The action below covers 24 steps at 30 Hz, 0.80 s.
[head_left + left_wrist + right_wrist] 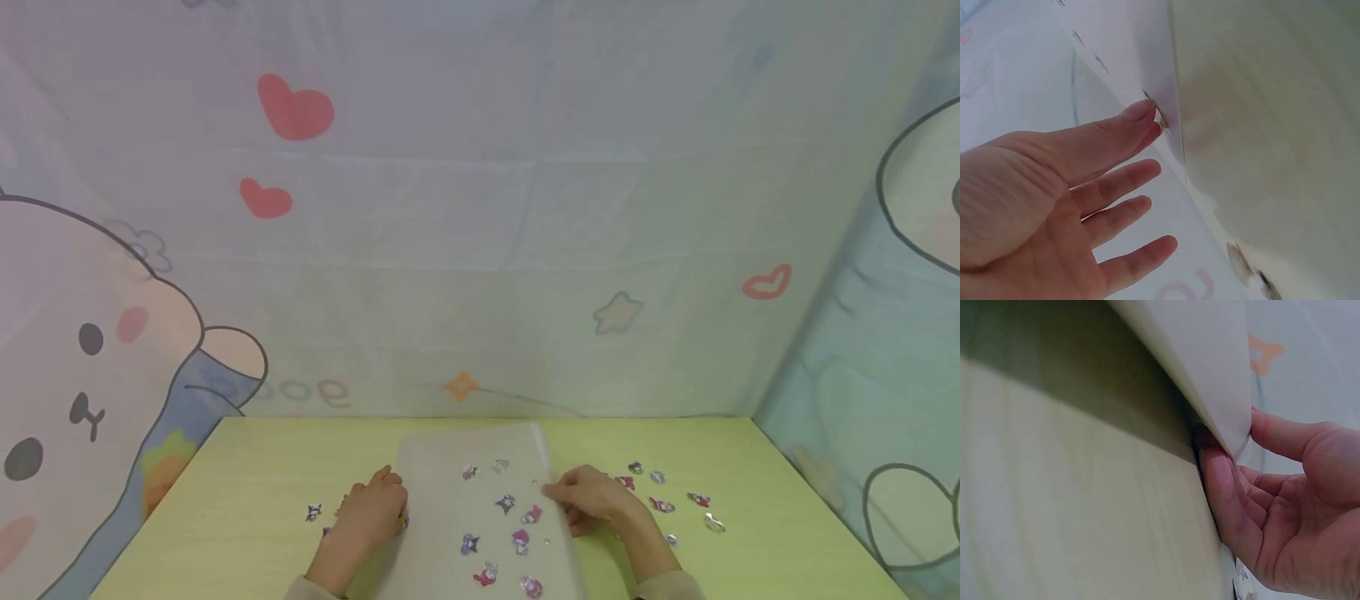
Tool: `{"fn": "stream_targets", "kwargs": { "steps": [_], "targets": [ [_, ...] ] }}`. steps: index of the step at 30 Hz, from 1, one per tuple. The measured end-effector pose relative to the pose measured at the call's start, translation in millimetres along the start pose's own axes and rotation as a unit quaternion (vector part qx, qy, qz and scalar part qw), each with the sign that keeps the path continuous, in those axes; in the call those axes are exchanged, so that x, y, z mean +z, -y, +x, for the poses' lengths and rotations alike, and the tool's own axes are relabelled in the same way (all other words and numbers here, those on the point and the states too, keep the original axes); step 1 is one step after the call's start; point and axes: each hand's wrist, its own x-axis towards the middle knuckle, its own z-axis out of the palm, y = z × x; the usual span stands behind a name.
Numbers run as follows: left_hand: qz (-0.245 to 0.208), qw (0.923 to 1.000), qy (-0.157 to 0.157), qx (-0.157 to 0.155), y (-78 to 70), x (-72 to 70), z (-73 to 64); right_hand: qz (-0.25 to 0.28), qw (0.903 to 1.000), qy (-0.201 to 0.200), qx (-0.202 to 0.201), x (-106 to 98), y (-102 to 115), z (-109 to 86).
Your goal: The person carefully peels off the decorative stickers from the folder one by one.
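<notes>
A white sheet (442,500) with several character stickers (521,542) on it lies in the middle of the table. My right hand (596,500) grips its right edge, thumb on top and fingers tucked underneath; the right wrist view shows this edge of the sheet (1210,362) bent up off the table. At the sheet's left edge is my left hand (367,512). Its thumb and index finger pinch a small sticker (1161,119) close over the sheet, while the other fingers (1129,209) are spread. Most of that sticker is hidden by the fingertips.
Loose stickers (662,506) lie scattered to the right of the sheet on the pale yellow table (765,483). More, such as a dark one (313,512), lie by my left hand. A printed cloth backdrop (450,208) hangs behind the table and along its sides.
</notes>
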Motion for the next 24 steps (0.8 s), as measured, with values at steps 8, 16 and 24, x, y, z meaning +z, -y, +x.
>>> {"fn": "stream_targets", "kwargs": {
  "steps": [8, 16, 24],
  "targets": [
    [0.037, 0.9991, 0.006, -0.019, -4.6, -3.6, -1.1, 0.004, 1.0000, 0.008, -0.003, -1, -1, 1.8],
    [0.062, 0.9970, -0.029, -0.038, -14.1, 0.8, -2.9, 0.010, 0.9999, 0.009, -0.006, 1, -2, 2.7],
    [0.036, 0.9968, 0.002, -0.072, -19.3, -0.1, -1.7, 0.001, 1.0000, 0.001, -0.003, 0, -1, 1.4]
  ]
}}
